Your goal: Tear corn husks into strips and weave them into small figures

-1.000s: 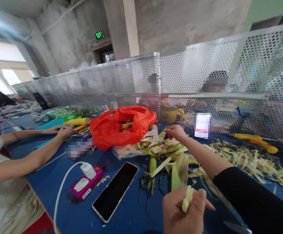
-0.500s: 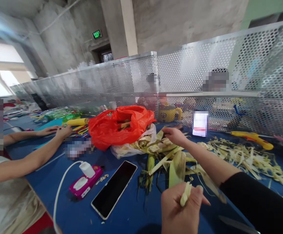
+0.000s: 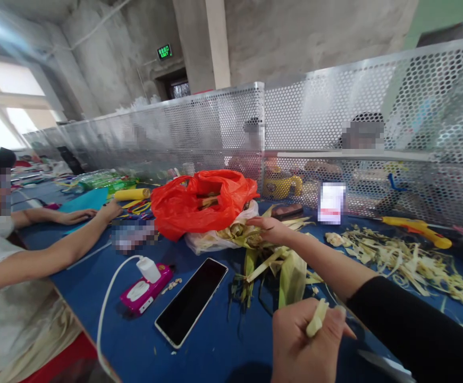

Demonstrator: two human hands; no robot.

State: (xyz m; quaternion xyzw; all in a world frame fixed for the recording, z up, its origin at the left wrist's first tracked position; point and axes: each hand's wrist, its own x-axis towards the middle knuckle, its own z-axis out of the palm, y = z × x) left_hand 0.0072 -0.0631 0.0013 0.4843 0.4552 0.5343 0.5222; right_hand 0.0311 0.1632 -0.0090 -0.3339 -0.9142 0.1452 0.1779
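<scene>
- The left hand (image 3: 306, 350) is pinching a small, pale husk piece (image 3: 317, 319) between its thumb and fingers. One end sticks up out of the grip.
- The right hand (image 3: 273, 231) reaches over the husk pile (image 3: 271, 259), with its fingers stretched out. I cannot tell if it is pinching a leaf.
- Some bits look all torn up: a heap of thin strips (image 3: 406, 260) lies on the bench (image 3: 231, 346), over to the right. The pile in the middle has lots of big, wide leaves, so it looks like many are whole. How many are done, I cannot tell.
- The husk piece is right inside the left hand. The pile is just past that hand, and part of it is under the right one.
- A white plastic bag (image 3: 211, 242) is beside the pile, near the right hand's fingertips. A red bag (image 3: 199, 219) sits by it.
- A dark phone (image 3: 192, 302) lies left of the pile.
</scene>
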